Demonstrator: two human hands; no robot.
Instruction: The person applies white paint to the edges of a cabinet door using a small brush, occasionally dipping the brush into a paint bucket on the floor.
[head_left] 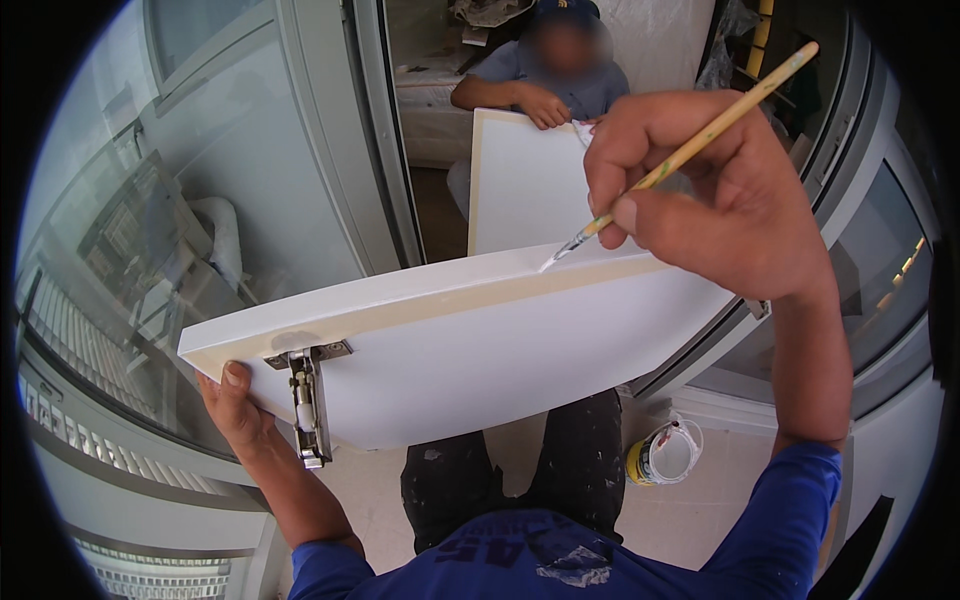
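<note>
In my right hand [715,190] is a thin paintbrush [700,140] with a wooden handle, pinched near its metal ferrule. Its white-tipped bristles meet the upper edge of a white cabinet door [480,350]. A strip of beige masking tape [450,302] runs along the door's face just below that edge. My left hand [240,405] grips the door's left end, thumb on the face and fingers behind, mostly hidden. Close to that thumb, a metal hinge [308,395] is fixed to the door and hangs open. A second hinge [758,308] partly shows at the right end.
Across from me a person [550,70] in a cap and grey shirt holds another white panel [525,185] with taped edges. A paint bucket [668,452] stands on the tiled floor by my right leg. Glass doors and frames [380,130] flank both sides.
</note>
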